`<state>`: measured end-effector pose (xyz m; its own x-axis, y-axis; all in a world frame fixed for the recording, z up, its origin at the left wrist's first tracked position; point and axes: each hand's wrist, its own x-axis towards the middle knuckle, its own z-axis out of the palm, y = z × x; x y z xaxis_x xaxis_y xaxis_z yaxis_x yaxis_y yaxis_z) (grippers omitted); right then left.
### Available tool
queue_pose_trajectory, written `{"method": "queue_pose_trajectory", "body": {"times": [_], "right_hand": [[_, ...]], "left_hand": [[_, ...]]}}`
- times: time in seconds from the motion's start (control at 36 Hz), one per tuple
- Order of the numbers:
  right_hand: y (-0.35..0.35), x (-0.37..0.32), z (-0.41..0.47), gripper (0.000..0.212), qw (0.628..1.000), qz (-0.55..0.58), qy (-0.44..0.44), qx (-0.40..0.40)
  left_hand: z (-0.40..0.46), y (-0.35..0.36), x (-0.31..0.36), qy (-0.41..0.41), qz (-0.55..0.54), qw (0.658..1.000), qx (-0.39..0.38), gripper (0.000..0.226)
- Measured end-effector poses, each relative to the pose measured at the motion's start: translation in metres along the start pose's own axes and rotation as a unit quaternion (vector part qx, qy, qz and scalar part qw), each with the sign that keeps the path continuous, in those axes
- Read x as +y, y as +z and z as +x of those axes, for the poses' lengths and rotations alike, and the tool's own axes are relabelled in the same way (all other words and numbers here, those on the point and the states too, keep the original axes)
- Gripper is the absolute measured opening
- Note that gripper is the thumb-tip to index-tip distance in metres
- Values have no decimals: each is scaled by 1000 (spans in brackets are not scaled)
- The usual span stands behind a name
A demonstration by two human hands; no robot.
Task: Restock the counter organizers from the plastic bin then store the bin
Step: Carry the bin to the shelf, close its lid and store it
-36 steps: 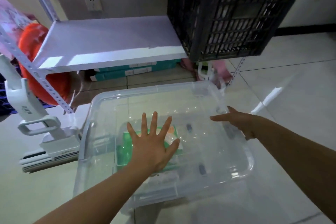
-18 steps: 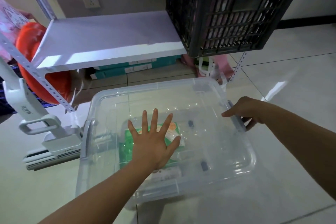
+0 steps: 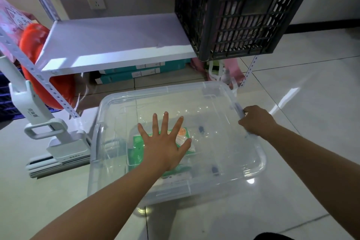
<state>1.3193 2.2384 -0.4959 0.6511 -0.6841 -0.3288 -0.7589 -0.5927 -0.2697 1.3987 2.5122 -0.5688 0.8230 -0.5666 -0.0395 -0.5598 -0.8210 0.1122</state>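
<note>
A clear plastic bin (image 3: 224,163) with its clear lid on sits on the tiled floor in front of a metal shelf rack. Through the lid I see a green packet (image 3: 136,152) lying inside. My left hand (image 3: 165,142) rests flat on the middle of the lid, fingers spread wide. My right hand (image 3: 257,121) is curled over the bin's right edge, fingers closed around the grey side latch (image 3: 238,108).
A white shelf board (image 3: 116,43) is empty on its left part; a black slatted crate (image 3: 243,9) sits on its right. Teal boxes (image 3: 144,72) lie under the shelf. A white folding stool (image 3: 44,121) and an orange object (image 3: 39,60) stand at the left.
My right hand went from an open reach over the right side of the lid to a closed grip on the right edge latch. My left hand stayed flat on the lid.
</note>
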Motion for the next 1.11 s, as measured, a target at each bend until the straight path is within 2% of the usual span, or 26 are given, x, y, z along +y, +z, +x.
{"method": "queue_pose_trajectory", "body": {"times": [0.08, 0.14, 0.22, 0.33, 0.42, 0.44, 0.47, 0.53, 0.56, 0.61, 0.67, 0.72, 0.75, 0.81, 0.92, 1.03, 1.11], "right_hand": [[32, 7, -39, 52, 977, -179, -81, 79], [54, 12, -69, 54, 959, -206, -165, 101], [73, 19, -102, 61, 971, -140, -186, 60], [76, 34, -119, 73, 976, -75, -181, 100], [63, 50, -114, 85, 988, 90, -84, 88], [58, 57, -112, 86, 981, 182, -33, 63], [55, 64, -110, 81, 958, 286, 15, 34], [57, 78, -110, 58, 882, 460, 96, -36], [63, 83, -111, 46, 852, 506, 119, -62], [74, 88, -115, 39, 818, 555, 134, -74], [82, 86, -118, 34, 783, 602, 146, -60], [84, 81, -119, 27, 751, 638, 162, -50], [84, 79, -119, 26, 739, 651, 164, -50], [85, 75, -118, 27, 721, 672, 156, -65], [84, 71, -120, 46, 676, 712, 151, -118], [79, 69, -126, 41, 608, 758, 173, -160], [70, 58, -133, 42, 580, 778, 176, -162]], "left_hand": [[-1, -4, -1, 3, 2, 1000, -7, 78], [-3, -7, 0, 3, -4, 1000, -18, 78], [-4, -17, 0, 13, -20, 999, -46, 73], [-21, -36, -26, 33, -70, 994, -80, 71], [-50, -55, -70, -8, -104, 994, -23, 78], [-63, -59, -87, -38, -128, 991, 5, 81], [-78, -62, -104, -77, -165, 983, 36, 83], [-111, -59, -137, -170, -276, 943, 79, 86], [-130, -54, -148, -223, -346, 908, 80, 87], [-161, -39, -158, -305, -487, 817, 43, 82], [-178, -25, -155, -325, -597, 733, -11, 64], [-182, -16, -148, -313, -670, 672, -42, 52], [-181, -15, -144, -299, -693, 655, -43, 51], [-176, -15, -134, -274, -716, 642, -28, 54], [-174, -15, -122, -279, -755, 593, -13, 46], [-174, -24, -116, -286, -786, 548, -5, 50], [-174, -40, -116, -297, -797, 526, -6, 51]]}}
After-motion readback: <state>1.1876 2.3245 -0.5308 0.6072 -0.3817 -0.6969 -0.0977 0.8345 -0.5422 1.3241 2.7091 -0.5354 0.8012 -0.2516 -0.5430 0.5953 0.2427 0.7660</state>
